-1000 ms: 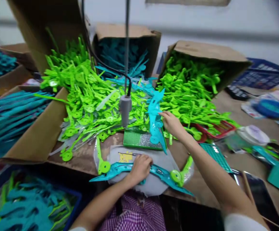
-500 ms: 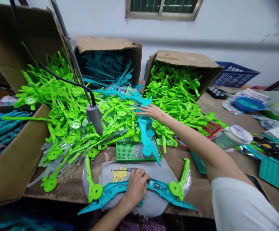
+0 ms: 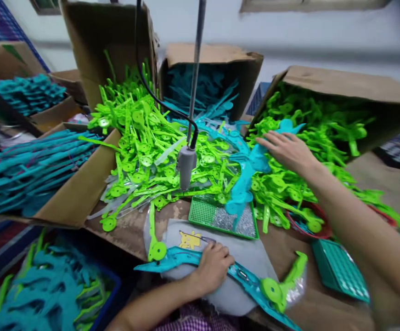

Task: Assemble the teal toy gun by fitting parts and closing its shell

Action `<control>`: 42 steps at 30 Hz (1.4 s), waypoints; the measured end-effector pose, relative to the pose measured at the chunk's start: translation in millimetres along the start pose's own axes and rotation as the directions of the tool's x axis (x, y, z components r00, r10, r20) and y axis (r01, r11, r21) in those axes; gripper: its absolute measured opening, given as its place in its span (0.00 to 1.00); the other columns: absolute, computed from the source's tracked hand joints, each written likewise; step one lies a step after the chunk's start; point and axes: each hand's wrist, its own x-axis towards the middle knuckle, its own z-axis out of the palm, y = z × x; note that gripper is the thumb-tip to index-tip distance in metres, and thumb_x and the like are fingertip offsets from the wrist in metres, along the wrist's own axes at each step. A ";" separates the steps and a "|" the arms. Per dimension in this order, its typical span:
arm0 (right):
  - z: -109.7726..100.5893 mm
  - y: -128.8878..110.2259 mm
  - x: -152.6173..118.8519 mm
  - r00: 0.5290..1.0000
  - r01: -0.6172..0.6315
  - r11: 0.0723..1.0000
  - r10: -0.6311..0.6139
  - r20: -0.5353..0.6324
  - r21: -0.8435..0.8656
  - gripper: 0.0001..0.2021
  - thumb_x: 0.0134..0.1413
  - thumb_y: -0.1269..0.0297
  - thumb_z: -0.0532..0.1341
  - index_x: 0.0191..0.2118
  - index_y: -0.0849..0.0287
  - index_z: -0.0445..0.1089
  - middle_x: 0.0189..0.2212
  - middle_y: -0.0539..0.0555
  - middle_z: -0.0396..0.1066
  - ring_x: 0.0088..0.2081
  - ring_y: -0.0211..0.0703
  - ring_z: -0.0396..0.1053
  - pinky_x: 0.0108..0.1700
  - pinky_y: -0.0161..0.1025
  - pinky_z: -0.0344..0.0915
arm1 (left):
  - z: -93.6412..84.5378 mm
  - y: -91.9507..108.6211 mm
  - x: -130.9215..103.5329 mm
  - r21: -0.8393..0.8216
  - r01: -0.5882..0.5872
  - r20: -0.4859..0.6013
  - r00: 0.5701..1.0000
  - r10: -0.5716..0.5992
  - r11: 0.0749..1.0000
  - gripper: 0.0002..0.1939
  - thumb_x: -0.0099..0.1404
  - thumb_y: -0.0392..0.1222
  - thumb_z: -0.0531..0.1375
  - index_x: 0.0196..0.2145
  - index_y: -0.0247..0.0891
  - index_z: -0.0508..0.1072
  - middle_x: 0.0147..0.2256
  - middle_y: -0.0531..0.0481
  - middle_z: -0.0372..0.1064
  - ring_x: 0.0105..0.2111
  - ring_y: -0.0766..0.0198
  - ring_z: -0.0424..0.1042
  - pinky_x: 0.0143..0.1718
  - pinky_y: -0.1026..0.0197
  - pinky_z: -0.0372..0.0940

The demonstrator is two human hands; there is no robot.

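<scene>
My left hand (image 3: 215, 267) rests closed over the middle of a blue bow-shaped plastic part (image 3: 179, 258), which lies on a grey cloth (image 3: 251, 257) with a yellow cartoon print. A thin dark pointed tool (image 3: 207, 239) shows at its fingertips. Green arms with round discs, one on the left (image 3: 159, 250) and one on the right (image 3: 272, 290), sit on the bow's ends. At the heap, my right hand (image 3: 287, 149) has its fingers round the upper part of another blue plastic piece (image 3: 243, 184). That piece slants, its lower end over a green tray (image 3: 200, 212) of small metal bits.
A grey electric screwdriver (image 3: 186, 168) hangs before the green heap (image 3: 141, 142). Tipped cartons stand behind, one with blue parts (image 3: 196, 89). A carton of blue parts (image 3: 37, 161) is at left, a blue bin (image 3: 108, 287) below. A teal basket (image 3: 340, 271) lies right.
The view has turned left. My right hand has tilted the upper end of the blue piece to the right. My left hand stays on the bow-shaped part.
</scene>
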 end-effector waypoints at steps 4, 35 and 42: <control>-38.6 -11.7 -45.7 0.984 -0.175 0.981 0.172 0.045 0.084 0.25 0.66 0.62 0.53 0.67 0.58 0.60 0.58 0.65 0.71 0.57 0.59 0.69 0.58 0.56 0.61 | -6.4 10.1 -0.4 0.126 0.000 0.035 0.999 -0.004 0.992 0.08 0.73 0.35 0.54 0.42 0.37 0.74 0.46 0.45 0.71 0.47 0.57 0.68 0.48 0.55 0.60; -53.3 -253.5 -212.8 0.858 -0.305 0.906 0.127 0.497 0.294 0.30 0.65 0.42 0.49 0.65 0.50 0.65 0.51 0.61 0.76 0.45 0.58 0.77 0.34 0.42 0.68 | 4.4 63.8 -41.4 0.088 0.086 0.033 0.995 -0.089 0.992 0.25 0.73 0.27 0.47 0.61 0.47 0.65 0.52 0.41 0.71 0.54 0.53 0.68 0.55 0.52 0.61; -58.8 -265.0 -198.8 0.878 -0.244 0.932 0.095 0.469 0.267 0.30 0.65 0.42 0.48 0.65 0.51 0.66 0.46 0.62 0.76 0.41 0.56 0.75 0.30 0.41 0.62 | -2.7 81.7 -37.4 0.131 0.187 0.148 0.968 -0.205 0.974 0.30 0.73 0.29 0.46 0.65 0.57 0.62 0.57 0.39 0.67 0.49 0.51 0.72 0.49 0.52 0.66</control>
